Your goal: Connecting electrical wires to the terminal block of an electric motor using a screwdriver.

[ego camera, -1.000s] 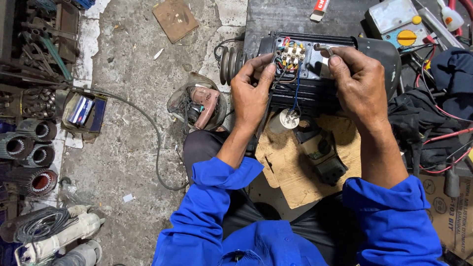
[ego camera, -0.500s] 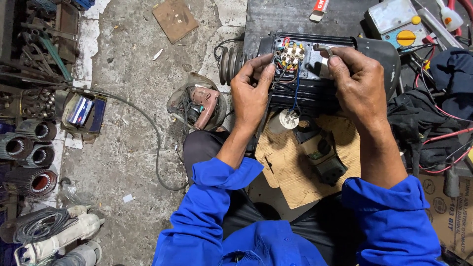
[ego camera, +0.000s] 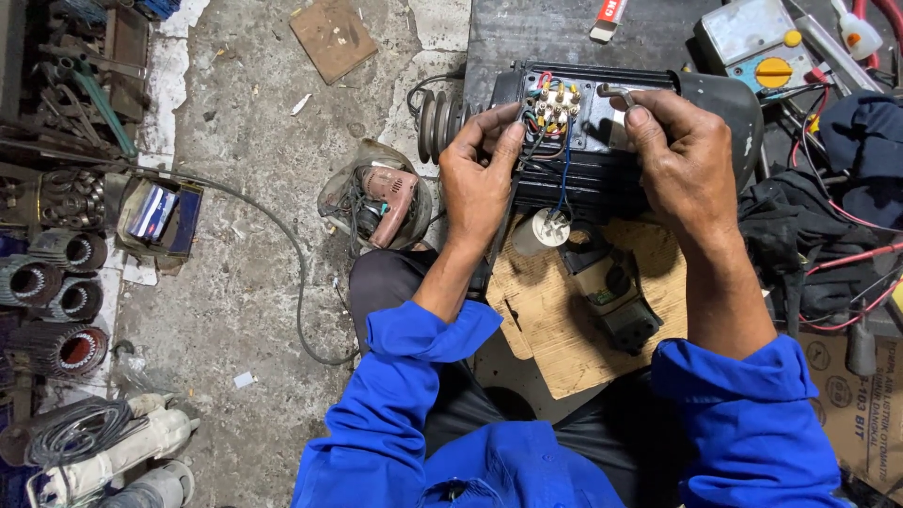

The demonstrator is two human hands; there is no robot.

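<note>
A black electric motor lies across a dark bench, its terminal box uncovered with brass studs and coloured wires showing. My left hand pinches the wires at the box's left side. My right hand holds a small metal spanner at the box's right side. A grooved pulley sits on the motor's left end. A blue wire runs down to a white round plug.
Torn cardboard and a black meter-like device lie on my lap. A pink drill lies in a bowl on the concrete floor. Motor stators line the left edge. A grey meter with a yellow dial stands at the back right.
</note>
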